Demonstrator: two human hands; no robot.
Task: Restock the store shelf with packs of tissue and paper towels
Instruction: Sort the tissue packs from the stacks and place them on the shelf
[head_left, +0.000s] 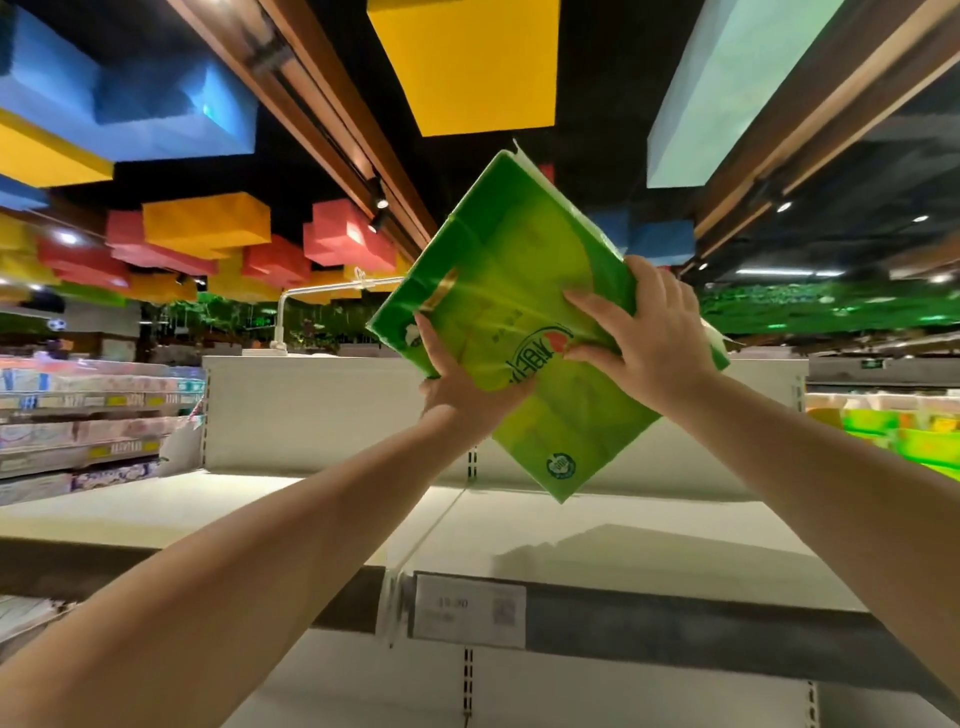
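A green pack of tissue (524, 322) is held up in the air above the top shelf (597, 525), tilted so that one corner points down toward the shelf's white back panel (322, 410). The pack is gripped from below by the left hand (457, 384), whose thumb is pressed up along the pack's lower left edge. The right hand (644, 332) is closed on the pack's right edge, fingers spread over the printed face. A shadow of the pack is cast on the shelf board beneath. A price tag (470, 608) is fixed to the shelf's front rail, below the pack.
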